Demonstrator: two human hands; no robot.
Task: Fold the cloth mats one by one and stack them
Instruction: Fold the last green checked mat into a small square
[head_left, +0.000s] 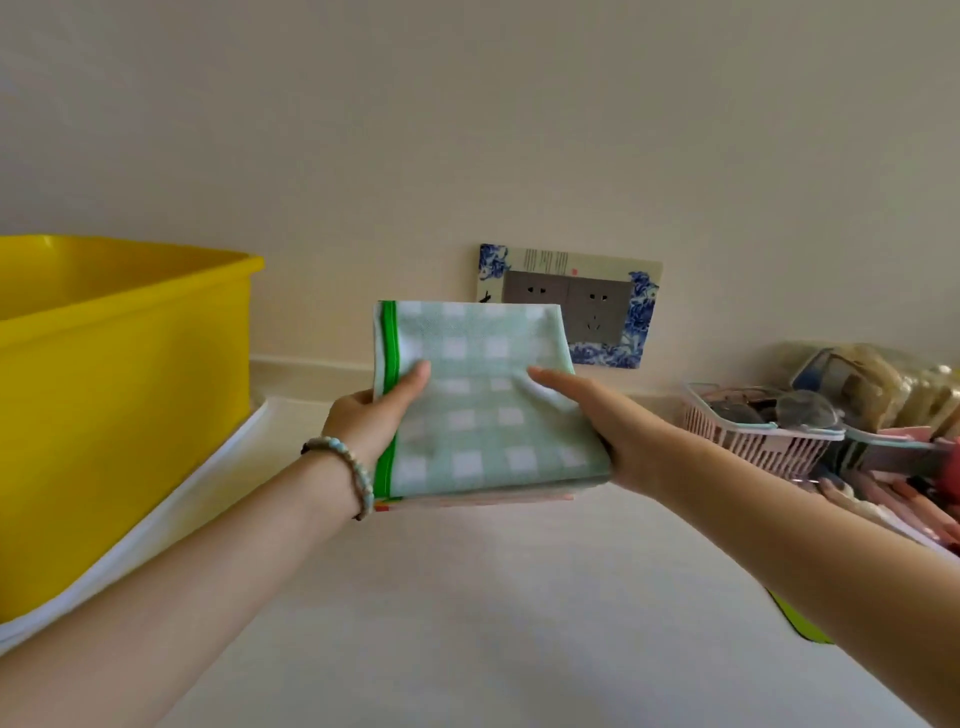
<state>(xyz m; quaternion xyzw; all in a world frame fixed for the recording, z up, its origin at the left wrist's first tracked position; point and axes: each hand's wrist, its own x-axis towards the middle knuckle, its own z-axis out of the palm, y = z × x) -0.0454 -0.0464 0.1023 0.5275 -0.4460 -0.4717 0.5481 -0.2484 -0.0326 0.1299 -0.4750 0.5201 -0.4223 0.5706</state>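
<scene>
A folded green-and-white checked cloth mat (478, 400) with a bright green band along its left edge is held up above the pale counter. Beneath it peeks the edge of a pinkish folded mat (483, 500), carried together with it as a stack. My left hand (371, 415) grips the stack's left edge, thumb lying on top. At the right edge my right hand (608, 426) grips the stack with its thumb across the checked cloth and fingers hidden underneath. A bead bracelet circles my left wrist.
A large yellow plastic tub (119, 395) stands at the left on a white tray (208, 478). A pink basket (753, 441) with clutter sits at the right. A wall socket (587, 306) is behind the stack. Something lime green (800, 623) shows under my right forearm.
</scene>
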